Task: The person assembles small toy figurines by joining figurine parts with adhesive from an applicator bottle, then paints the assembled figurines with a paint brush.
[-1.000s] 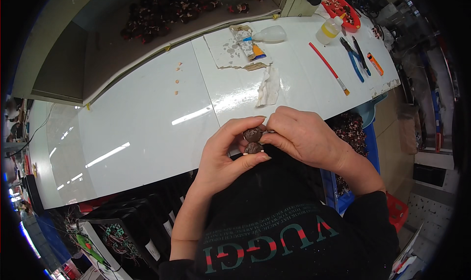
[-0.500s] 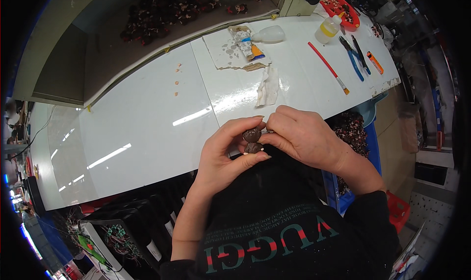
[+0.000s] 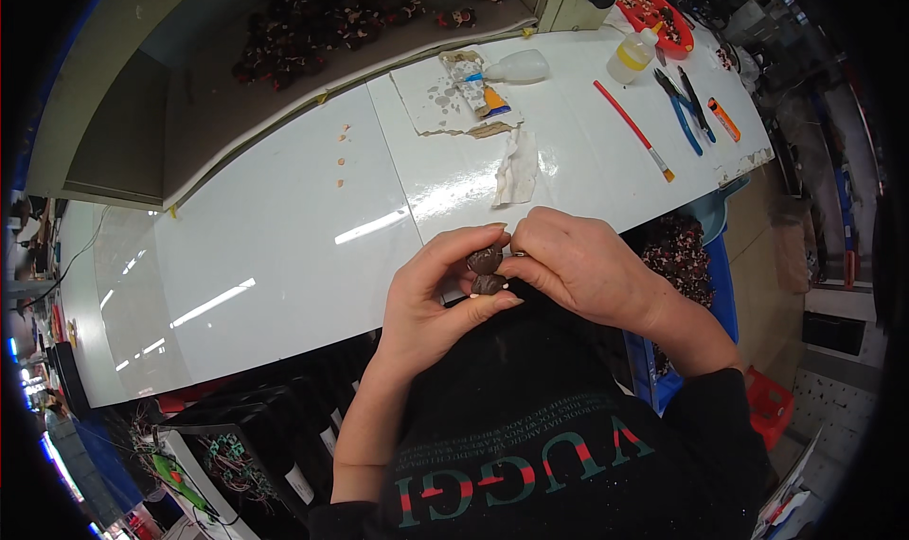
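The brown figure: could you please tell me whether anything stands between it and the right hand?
No clear obstacle is visible: the right hand is close beside the brown figure; only a tiny item, too small to identify, shows between them.

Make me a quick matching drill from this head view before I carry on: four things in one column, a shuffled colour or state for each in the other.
Things:
1. Small brown figure
2. Paintbrush
3. Pliers
4. Paper scrap

Colours or states:
A. White and wrinkled
B. Blue-handled
C. Gripped by the left hand
D. Slim and red-handled

Pairs: 1-C, 2-D, 3-B, 4-A
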### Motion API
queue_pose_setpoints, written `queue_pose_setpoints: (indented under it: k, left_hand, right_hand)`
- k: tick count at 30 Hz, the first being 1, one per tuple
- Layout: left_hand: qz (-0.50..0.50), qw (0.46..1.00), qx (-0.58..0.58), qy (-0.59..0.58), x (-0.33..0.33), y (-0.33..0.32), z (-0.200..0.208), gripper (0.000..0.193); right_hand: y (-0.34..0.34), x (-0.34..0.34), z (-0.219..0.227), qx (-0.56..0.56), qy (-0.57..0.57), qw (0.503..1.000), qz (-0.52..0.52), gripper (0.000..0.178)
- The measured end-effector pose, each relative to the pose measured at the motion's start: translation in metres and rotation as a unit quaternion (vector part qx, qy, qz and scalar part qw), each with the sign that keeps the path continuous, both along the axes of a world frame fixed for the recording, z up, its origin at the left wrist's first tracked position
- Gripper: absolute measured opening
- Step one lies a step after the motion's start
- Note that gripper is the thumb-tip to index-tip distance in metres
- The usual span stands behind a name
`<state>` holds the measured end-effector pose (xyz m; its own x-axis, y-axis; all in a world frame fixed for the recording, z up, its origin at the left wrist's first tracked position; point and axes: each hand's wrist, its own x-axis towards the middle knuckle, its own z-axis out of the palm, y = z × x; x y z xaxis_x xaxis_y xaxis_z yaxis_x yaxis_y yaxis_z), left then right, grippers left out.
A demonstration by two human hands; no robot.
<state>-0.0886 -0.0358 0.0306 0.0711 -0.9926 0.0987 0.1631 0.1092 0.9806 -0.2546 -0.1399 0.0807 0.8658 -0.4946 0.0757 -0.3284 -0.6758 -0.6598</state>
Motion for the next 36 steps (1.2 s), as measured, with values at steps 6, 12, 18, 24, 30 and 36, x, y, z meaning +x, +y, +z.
queue_pose_setpoints:
  k: [6,12,18,24,30,36]
  left_hand:
    - [0.005,1.000,0.001,-0.011,0.0004,-0.0006,-0.0008,0.054]
    - [0.003,1.000,0.010,-0.004,0.0006,0.0005,0.0016,0.054]
    - [0.002,1.000,0.007,0.007,0.0014,0.0002,0.0017,0.054]
    - [0.004,1.000,0.014,0.006,0.0023,0.0005,0.0010,0.054]
    - [0.000,0.999,0.027,0.017,0.0019,-0.0003,0.0042,0.055]
    - [0.002,1.000,0.022,0.009,0.0001,-0.0016,0.0039,0.055]
  right_hand:
    - [0.0000,-0.0004,0.0014,0.010,0.027,1.000,0.001,0.019]
    - [0.0008,0.0002,0.0031,0.013,0.006,1.000,0.000,0.018]
    - [0.0024,0.0029,0.0007,0.022,-0.009,1.000,-0.015,0.018]
    - [-0.0001,0.0034,0.0027,-0.006,0.037,0.999,0.004,0.021]
    - [0.0012,0.0034,-0.0008,0.003,-0.012,1.000,-0.010,0.021]
    - [-0.0004,0.0016,0.0026,0.013,0.036,0.999,0.000,0.021]
